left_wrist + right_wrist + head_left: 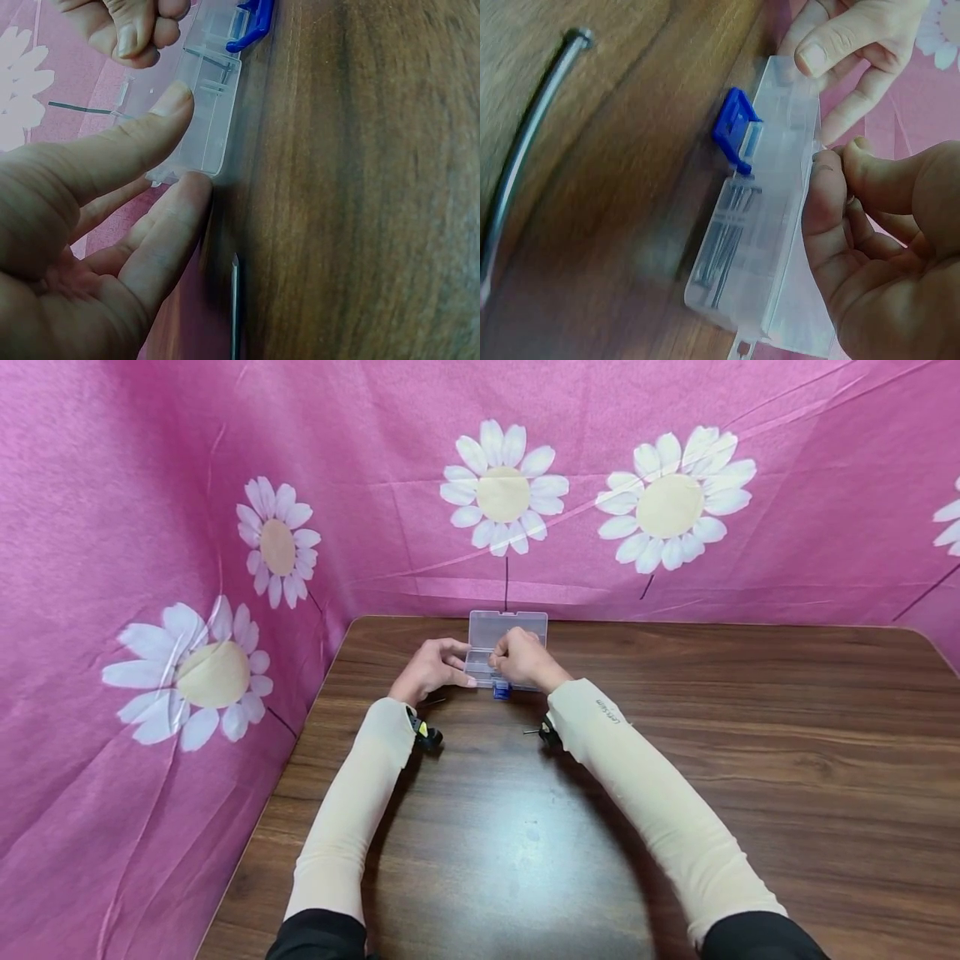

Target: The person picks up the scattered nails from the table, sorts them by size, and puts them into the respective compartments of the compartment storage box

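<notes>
A clear plastic compartment box (pixel 483 681) stands at the table's far edge with its lid (pixel 487 628) raised behind it. On its front hangs a blue latch (pixel 726 131), swung down. My left hand (pixel 432 667) holds the box's left end, thumb (pixel 142 139) over the rim and fingers against the outer wall. My right hand (pixel 522 658) is over the middle of the box, thumb and forefinger tips pressed together; I cannot tell whether something small is pinched there. Several thin metal nails (pixel 727 247) lie in the right front compartment.
In the right wrist view, a long metal nail (pixel 532 142) lies over the brown wooden table (pixel 480 827). The pointed metal tip (pixel 235 289) of another shows in the left wrist view. A pink cloth with daisies (pixel 390 485) hangs behind the table.
</notes>
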The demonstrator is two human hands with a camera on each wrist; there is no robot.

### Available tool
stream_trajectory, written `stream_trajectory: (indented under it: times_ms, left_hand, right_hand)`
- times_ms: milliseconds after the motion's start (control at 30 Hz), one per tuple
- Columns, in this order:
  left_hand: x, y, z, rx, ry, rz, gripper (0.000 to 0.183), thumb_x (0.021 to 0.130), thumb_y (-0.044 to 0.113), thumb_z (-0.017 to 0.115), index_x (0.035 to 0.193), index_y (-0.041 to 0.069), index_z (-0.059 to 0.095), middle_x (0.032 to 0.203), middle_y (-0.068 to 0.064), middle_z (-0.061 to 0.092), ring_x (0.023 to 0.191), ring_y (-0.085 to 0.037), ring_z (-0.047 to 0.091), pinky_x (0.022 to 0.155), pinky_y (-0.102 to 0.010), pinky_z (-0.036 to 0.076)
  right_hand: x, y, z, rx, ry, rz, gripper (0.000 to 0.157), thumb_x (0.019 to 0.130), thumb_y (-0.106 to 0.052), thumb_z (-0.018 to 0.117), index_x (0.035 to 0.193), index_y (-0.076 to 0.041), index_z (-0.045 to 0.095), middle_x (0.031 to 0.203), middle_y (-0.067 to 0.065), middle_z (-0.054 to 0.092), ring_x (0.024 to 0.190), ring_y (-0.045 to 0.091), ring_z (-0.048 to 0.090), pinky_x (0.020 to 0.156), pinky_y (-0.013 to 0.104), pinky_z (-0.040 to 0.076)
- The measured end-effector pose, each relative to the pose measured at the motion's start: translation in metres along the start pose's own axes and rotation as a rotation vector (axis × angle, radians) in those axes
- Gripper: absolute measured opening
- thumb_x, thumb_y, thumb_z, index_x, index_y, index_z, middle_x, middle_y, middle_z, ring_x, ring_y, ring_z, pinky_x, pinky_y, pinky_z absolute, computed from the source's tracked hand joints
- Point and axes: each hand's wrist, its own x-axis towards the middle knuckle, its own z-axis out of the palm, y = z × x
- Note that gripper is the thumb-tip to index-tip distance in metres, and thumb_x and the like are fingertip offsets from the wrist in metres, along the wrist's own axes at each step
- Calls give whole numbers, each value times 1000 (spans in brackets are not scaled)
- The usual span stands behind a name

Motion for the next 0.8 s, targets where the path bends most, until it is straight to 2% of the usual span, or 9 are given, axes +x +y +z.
stream_trajectory:
  times_ms: [367,500,667,800]
  left_hand:
    - [1,-2,0,-29,-6,12,72,59,2,84,124,7,55,96,-19,63,79,-23,62,68,-29,50]
    - [0,-2,0,-16,-5,20,72,59,3,85,124,7,55,96,-19,63,79,-23,62,68,-29,49]
    - [-1,-1,-1,-5,3,14,71,59,3,85,124,7,55,96,-19,63,79,-23,62,68,-29,49]
    - [-1,-1,-1,-10,-2,15,72,59,3,85,124,7,55,96,-19,63,79,-23,62,68,-29,49]
  right_hand:
    - [-16,13,-19,22,8,-10,15,85,-15,63,78,-6,73,67,0,63,68,19,52,71,34,41]
    - [-24,19,-27,42,-1,9,13,84,-13,62,79,-6,72,70,2,65,68,19,53,71,34,42]
    - [-33,26,-31,23,3,-15,14,83,-12,62,77,-7,73,71,-2,65,69,17,54,74,33,42]
    - [-41,32,-34,16,-14,-16,13,84,-13,63,78,-7,73,69,1,65,65,16,54,68,33,42]
